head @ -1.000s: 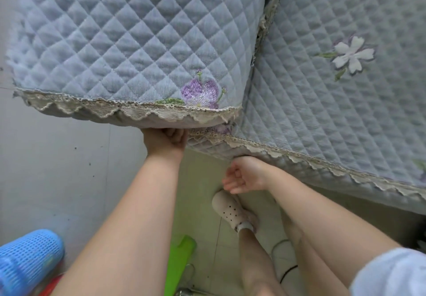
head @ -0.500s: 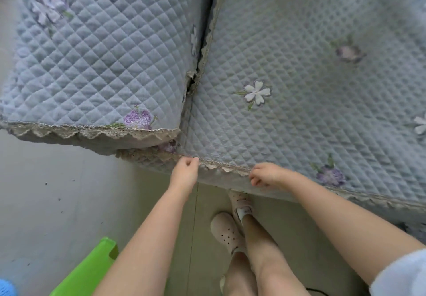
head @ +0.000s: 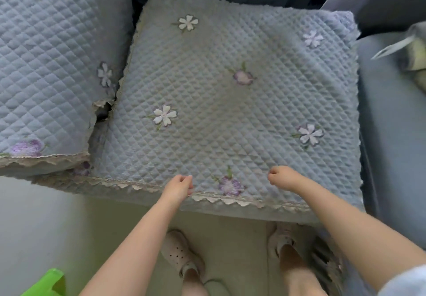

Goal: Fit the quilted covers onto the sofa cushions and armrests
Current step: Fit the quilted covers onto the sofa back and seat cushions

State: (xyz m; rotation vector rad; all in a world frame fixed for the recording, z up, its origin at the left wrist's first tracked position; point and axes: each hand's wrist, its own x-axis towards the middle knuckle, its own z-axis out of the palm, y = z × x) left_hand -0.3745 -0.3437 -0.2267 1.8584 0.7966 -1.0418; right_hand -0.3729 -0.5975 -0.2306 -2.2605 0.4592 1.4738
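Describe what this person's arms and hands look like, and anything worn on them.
Both forearms are bare, with no gloves, rings, watch or bracelet visible on the left hand or right hand. A pale blue sleeve shows at the right upper arm.

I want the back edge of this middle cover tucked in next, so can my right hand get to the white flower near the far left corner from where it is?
Probably yes: nothing lies on the middle cover between the right hand and the white flower, though it means leaning well forward.

No readable text, label, brand, number or sign appears anywhere in the head view, on any surface shown.
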